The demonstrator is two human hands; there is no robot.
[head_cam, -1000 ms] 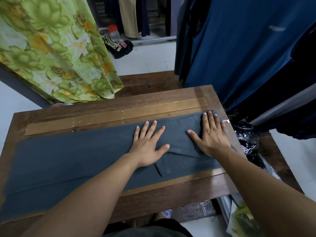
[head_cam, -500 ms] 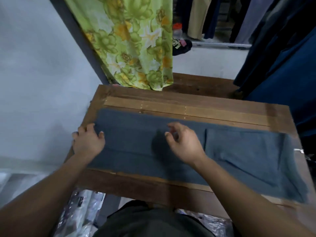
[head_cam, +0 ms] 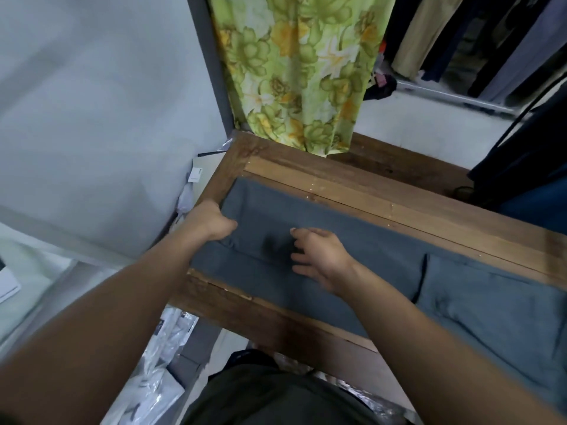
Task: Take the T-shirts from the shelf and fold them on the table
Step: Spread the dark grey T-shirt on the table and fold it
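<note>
Grey T-shirt (head_cam: 352,250) lies folded long; left hand (head_cam: 211,220) grips its end, right hand (head_cam: 319,259) loose.

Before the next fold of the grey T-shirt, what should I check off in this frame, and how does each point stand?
1. Grey T-shirt lies on the wooden table: ok.
2. Left hand grips the shirt's left end: ok.
3. Right hand has a grip on the cloth: cannot tell, fingers curled over the middle.
4. Sleeve end at the right already folded in: ok.
5. Cloth flat where the left hand holds it: not ok, bunched.
6. Floral cloth clear of the shirt: ok.
</note>
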